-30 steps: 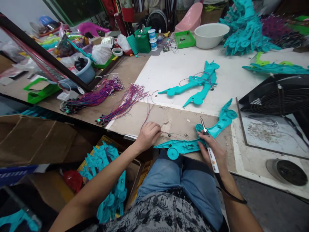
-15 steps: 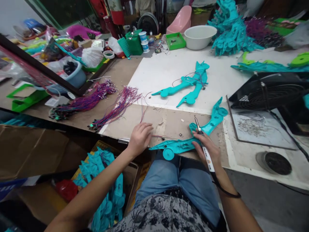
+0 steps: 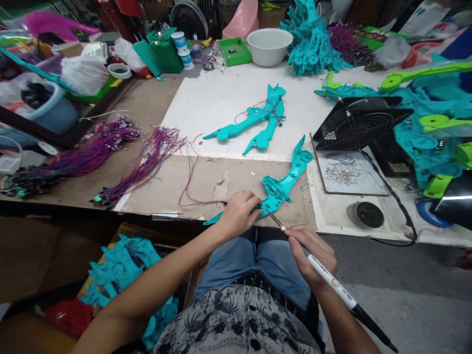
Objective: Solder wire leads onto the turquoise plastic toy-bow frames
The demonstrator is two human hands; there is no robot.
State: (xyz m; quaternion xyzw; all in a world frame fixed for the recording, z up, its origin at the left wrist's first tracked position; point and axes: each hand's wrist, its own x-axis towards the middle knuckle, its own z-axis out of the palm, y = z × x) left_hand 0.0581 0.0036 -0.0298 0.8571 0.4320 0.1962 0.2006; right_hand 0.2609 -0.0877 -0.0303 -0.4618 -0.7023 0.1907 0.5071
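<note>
My right hand point(image 3: 311, 248) grips a soldering iron point(image 3: 334, 282) with a white handle, its metal tip pointing up and left. That tip meets a curved teal plastic piece point(image 3: 289, 184) at the table's front edge, close to my left fingertips. My left hand point(image 3: 241, 212) rests over the same piece, fingers bent and pinched together; what they hold is hidden. Thin dark red wires point(image 3: 190, 189) run along the table to my left hand. Part of the teal piece is covered by that hand.
Two wire bundles point(image 3: 147, 160) lie at left. Another wired teal piece point(image 3: 267, 115) sits on the white sheet. A black fan point(image 3: 359, 123), a round tin point(image 3: 366, 215) and piled teal parts are at right. A white basin point(image 3: 270, 46) stands behind.
My left hand has moved right onto the teal piece, and the wires have shifted with it. The soldering iron has swung from pointing up to its tip being at the piece. The view has turned right.
</note>
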